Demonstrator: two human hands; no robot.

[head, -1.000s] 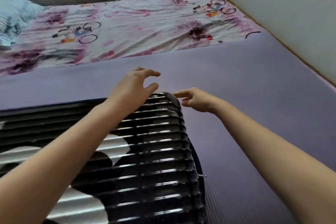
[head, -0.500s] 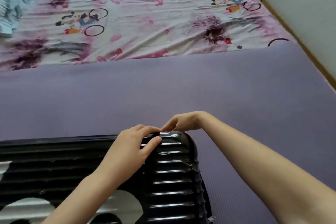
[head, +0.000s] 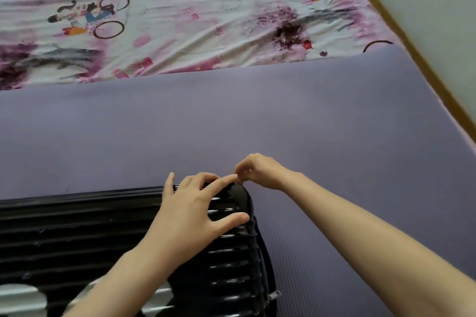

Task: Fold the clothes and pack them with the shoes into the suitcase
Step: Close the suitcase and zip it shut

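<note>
Moved: your L hand [head: 190, 216] has spread flatter on suitcase [head: 103, 226] vs 0.5 s ago.
L hand: fingers splayed, pressing lid's far-right corner.
R hand [head: 260, 171]: fingers curled just behind that corner; grip unclear.
Suitcase: closed, at mat [head: 257, 123] near-left edge.

Closed black ribbed suitcase [head: 103, 229] on purple mat [head: 257, 116], both hands at its far right corner.
Left hand [head: 190, 211] lies flat on the shell, fingers [head: 224, 179] spread. Right hand [head: 260, 171] sits just beyond the corner, fingers curled, tips together at the edge; anything pinched is hidden. Zipper pull [head: 274, 295] hangs at the near right side. Patterned pink sheet [head: 180, 20] lies beyond the mat.
</note>
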